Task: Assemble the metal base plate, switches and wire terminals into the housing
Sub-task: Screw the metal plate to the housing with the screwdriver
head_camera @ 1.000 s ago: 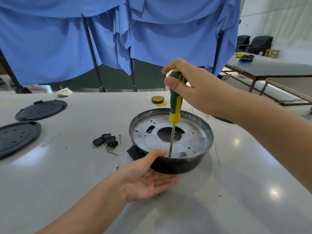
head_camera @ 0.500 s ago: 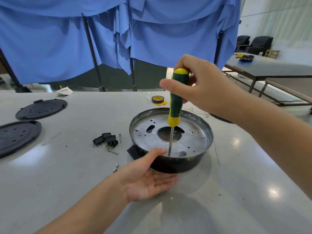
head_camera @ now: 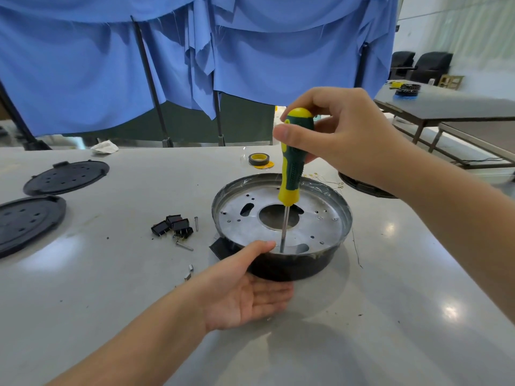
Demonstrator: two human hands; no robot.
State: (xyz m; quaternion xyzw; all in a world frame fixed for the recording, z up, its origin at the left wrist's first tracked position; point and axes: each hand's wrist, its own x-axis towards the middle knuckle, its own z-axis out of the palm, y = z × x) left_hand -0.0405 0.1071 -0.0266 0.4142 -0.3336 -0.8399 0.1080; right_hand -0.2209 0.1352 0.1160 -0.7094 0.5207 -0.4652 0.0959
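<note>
While the right hand (head_camera: pixel 342 135) pinches the green-and-yellow screwdriver (head_camera: pixel 292 160), its tip could slip across the round metal base plate (head_camera: pixel 242 221); the left hand's (head_camera: pixel 245 293) grip lies released, bracing the black round housing (head_camera: pixel 301 266).

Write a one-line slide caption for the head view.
Right hand drives a screwdriver into the metal plate inside the black housing while the left hand steadies it.
</note>
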